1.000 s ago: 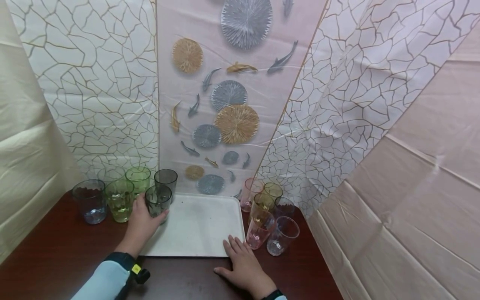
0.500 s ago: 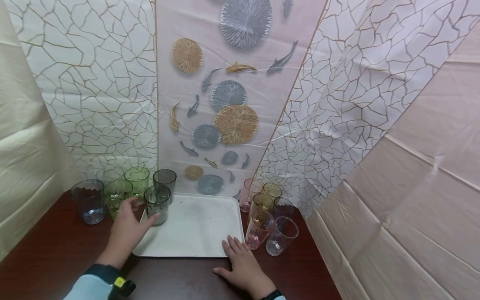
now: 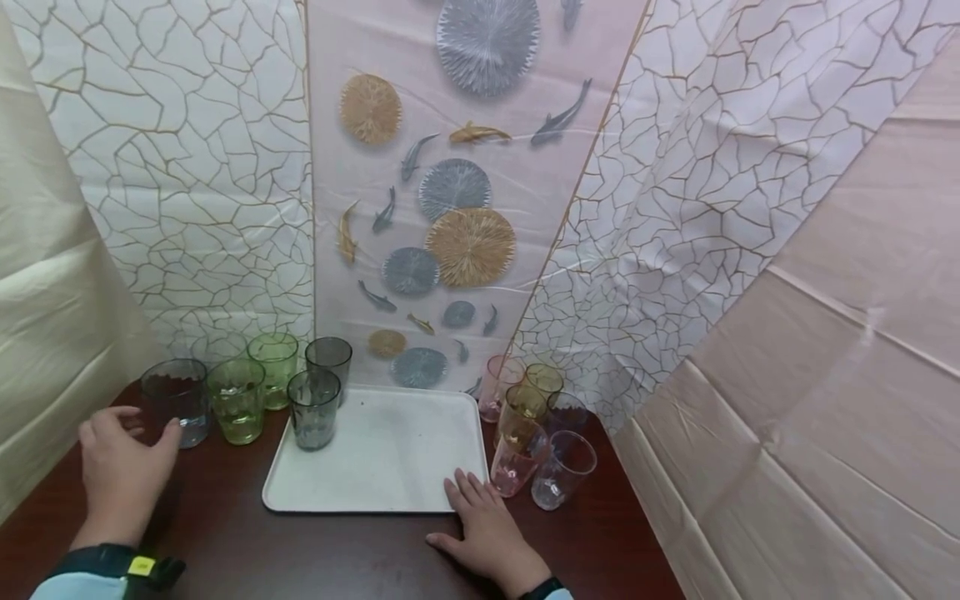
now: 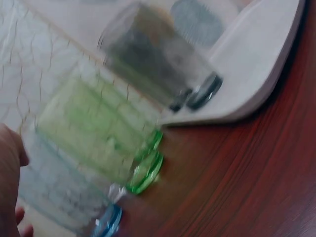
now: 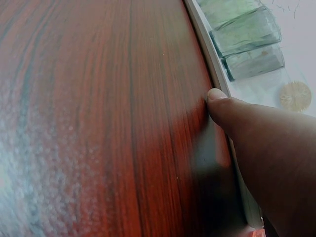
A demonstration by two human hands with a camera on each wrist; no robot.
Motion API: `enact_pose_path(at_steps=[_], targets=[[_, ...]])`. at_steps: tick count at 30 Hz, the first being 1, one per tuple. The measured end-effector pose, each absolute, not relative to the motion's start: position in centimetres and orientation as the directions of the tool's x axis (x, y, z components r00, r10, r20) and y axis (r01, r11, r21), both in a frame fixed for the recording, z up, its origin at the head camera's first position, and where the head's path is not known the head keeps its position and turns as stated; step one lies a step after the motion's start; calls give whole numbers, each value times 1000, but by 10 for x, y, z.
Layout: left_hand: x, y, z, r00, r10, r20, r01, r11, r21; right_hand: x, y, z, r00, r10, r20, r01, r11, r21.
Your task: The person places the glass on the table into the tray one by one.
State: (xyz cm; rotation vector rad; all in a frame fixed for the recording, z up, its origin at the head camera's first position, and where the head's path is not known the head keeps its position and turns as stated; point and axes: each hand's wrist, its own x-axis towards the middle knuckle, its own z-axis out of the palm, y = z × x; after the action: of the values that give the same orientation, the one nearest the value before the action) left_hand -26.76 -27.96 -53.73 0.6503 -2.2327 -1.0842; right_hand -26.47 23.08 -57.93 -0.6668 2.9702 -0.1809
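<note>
My left hand (image 3: 127, 471) is beside the front left of the blue glass (image 3: 191, 417), its thumb tip overlapping the glass in the head view and its fingers loosely bent. Right of that glass stand two green glasses (image 3: 242, 421). A smoky grey glass (image 3: 315, 425) stands upright on the left part of the white tray (image 3: 397, 467), with a second grey glass (image 3: 333, 354) behind it. My right hand (image 3: 491, 533) rests with spread, straight fingers at the tray's front right corner. The right wrist view has its thumb (image 5: 219, 96) against the tray edge.
To the right of the tray stand pink glasses (image 3: 517, 467), amber glasses (image 3: 543, 379) and clear glasses (image 3: 562, 471) in a close group. A patterned cloth (image 3: 465, 200) hangs behind the dark wooden table (image 3: 337, 558), with plain cloth along both sides.
My left hand has let go of the front grey glass, which stays on the tray. It has moved left past the green glasses to the blue one. The right hand has stayed put.
</note>
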Motion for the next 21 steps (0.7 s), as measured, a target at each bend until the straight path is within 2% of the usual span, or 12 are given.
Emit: enact_pose_path(at_steps=[5,11,16,21], targets=[[-288,-299,-549,-800,-570,189,-185,534,825,-265,229,-577,-902,-427,-69,-414,898,-147],[-305,-311,-563,-870,-457,183,-105,535,838,-265,229,-577,-901,-430,-62,-417,896,-153],[-305,-315,-566,-894,-418,158,-114,556,823,-264,230,-578,-899,-435,-45,-425,893,-144],[-296,-314,-565,-890,-429,154,-123,553,824,-264,230,-578,-898,-438,-43,-429,892,-140]])
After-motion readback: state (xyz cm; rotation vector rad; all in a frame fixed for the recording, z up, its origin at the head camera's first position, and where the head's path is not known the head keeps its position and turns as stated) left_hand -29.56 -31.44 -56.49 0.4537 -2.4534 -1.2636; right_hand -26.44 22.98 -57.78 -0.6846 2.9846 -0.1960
